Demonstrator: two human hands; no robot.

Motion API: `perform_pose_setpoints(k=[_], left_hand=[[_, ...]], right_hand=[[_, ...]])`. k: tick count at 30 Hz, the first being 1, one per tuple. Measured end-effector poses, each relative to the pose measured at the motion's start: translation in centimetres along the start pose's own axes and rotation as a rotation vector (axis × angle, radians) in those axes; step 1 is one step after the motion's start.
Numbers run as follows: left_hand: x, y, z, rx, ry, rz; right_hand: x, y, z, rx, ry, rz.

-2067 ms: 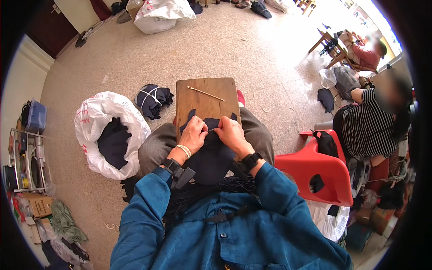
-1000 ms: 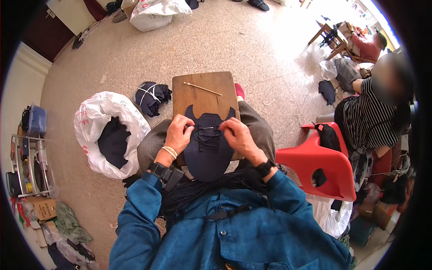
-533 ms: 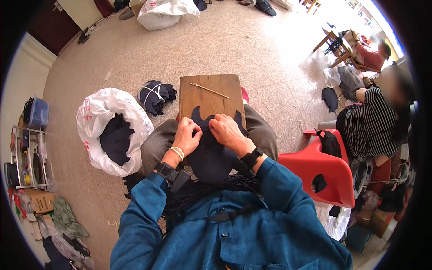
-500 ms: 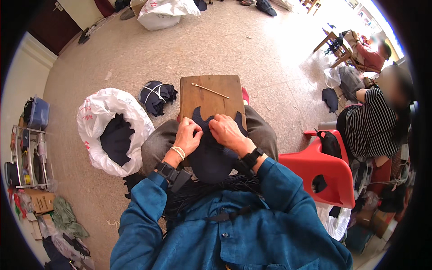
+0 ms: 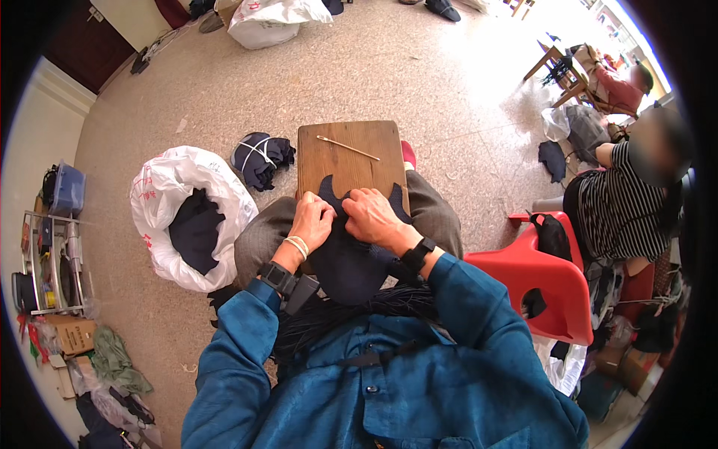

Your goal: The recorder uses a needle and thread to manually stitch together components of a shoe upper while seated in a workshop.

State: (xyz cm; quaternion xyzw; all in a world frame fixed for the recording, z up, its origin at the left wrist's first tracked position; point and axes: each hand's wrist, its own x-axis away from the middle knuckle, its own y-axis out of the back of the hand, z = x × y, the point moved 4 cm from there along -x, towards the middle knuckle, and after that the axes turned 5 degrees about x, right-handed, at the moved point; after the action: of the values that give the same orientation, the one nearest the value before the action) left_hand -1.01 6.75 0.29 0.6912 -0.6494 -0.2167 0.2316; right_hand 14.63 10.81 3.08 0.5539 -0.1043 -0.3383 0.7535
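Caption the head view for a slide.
Left hand and right hand at work on dark fabric, a thin stick on the wooden board.

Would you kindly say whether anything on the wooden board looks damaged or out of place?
Nothing stands out: the thin rod lies slantwise on the board, and the dark piece looks undamaged where the left hand and right hand leave it visible.

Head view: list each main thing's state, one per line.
Left hand: fingers pinched together
Right hand: fingers curled, tips unclear
Flat navy fabric piece: laid out, partly covered
Slim pale rod: lying unheld
White plastic bag: open, holding dark cloth
Dark cloth bundle: tied with white cord
Brown door: looks shut
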Motion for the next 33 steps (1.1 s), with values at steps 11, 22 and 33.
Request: perform_pose_setpoints(k=[11,22,33], left_hand=[[0.3,0.5,-0.2,0.096,0.028,0.068],[0.8,-0.1,-2.5,-0.158,-0.031,-0.030],[0.1,-0.7,-6.2,-0.027,-0.354,0.013]], right_hand=[[4.3,3.1,-3.1,-0.086,-0.050,-0.059],[4.4,2.8,-2.9,-0.139,-0.095,-0.158],[5.0,2.5,-2.5,-0.184,-0.119,-0.181]])
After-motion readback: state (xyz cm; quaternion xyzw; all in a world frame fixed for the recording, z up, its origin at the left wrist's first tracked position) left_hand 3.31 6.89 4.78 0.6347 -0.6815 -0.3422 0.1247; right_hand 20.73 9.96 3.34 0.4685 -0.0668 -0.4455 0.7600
